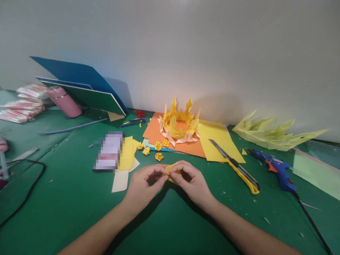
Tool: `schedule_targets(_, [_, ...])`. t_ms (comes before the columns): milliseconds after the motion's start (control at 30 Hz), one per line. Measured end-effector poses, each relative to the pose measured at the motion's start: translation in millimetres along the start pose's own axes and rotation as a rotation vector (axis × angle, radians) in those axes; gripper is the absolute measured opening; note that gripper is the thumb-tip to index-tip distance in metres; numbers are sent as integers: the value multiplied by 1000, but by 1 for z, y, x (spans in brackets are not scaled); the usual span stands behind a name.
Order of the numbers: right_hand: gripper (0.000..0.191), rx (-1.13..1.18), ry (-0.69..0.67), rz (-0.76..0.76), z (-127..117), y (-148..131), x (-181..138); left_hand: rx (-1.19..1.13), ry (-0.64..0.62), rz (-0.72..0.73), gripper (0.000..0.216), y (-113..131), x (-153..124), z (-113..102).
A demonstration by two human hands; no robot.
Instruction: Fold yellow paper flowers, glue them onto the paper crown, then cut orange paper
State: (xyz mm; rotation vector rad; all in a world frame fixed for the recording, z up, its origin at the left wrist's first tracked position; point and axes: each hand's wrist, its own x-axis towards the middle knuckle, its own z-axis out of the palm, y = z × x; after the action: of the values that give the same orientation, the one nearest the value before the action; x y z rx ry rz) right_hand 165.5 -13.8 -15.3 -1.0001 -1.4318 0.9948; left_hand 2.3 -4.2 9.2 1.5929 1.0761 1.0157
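My left hand (145,184) and my right hand (191,182) meet over the green table (66,205), fingers pinched together on a small piece of yellow paper (171,169) held between them. Only a strip of that paper shows between the fingertips. Just beyond the hands lie several small yellow paper roses (158,156). Farther back a yellow and pink folded paper crown (179,124) stands on an orange sheet (154,132).
A yellow utility knife (236,168) lies to the right on a yellow sheet (219,140), with a blue glue gun (277,170) and its cord beyond. Pale yellow folded paper (271,132) sits far right. A blurred phone (108,156), yellow strips, coloured boards (87,94), a pink bottle (65,102) and a black cable (29,191) occupy the left.
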Motion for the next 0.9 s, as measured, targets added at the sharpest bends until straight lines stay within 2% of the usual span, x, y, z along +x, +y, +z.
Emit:
schedule_targets(200, [12, -73, 36, 69, 1, -1, -1, -130, -43, -118, 12, 1, -3, 4])
schedule_targets(467, [10, -116, 81, 40, 5, 0, -3, -254, -55, -169, 17, 2, -3, 6])
schedule_targets(900, [8, -78, 113, -3, 6, 2, -4, -309, 9, -333, 30, 2, 0, 5])
